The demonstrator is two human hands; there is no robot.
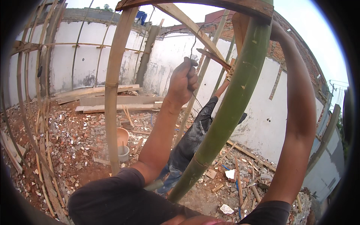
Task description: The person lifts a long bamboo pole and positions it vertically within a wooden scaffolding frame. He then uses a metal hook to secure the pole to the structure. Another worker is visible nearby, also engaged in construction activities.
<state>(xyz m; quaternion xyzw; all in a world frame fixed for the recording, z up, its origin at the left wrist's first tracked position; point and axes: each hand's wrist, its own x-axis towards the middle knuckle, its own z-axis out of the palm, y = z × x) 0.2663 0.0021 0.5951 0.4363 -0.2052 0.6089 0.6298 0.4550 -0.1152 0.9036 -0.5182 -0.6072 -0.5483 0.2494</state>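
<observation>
My left hand is raised at the middle and closed in a fist around a thin dark wire. The wire runs up toward the wooden beams and trails below the fist. My right hand reaches up at the upper right, beside the top of a thick green bamboo pole. Its fingers are hidden behind the pole and a curved wooden beam across the top. A slanting wooden batten passes between my hands, with a short pointed wood piece under it.
A co-worker in a dark shirt stands behind the bamboo, one arm raised to the frame. A pale upright pole stands left of my left arm. Rubble covers the ground, with planks and a grey bucket. White walls enclose the site.
</observation>
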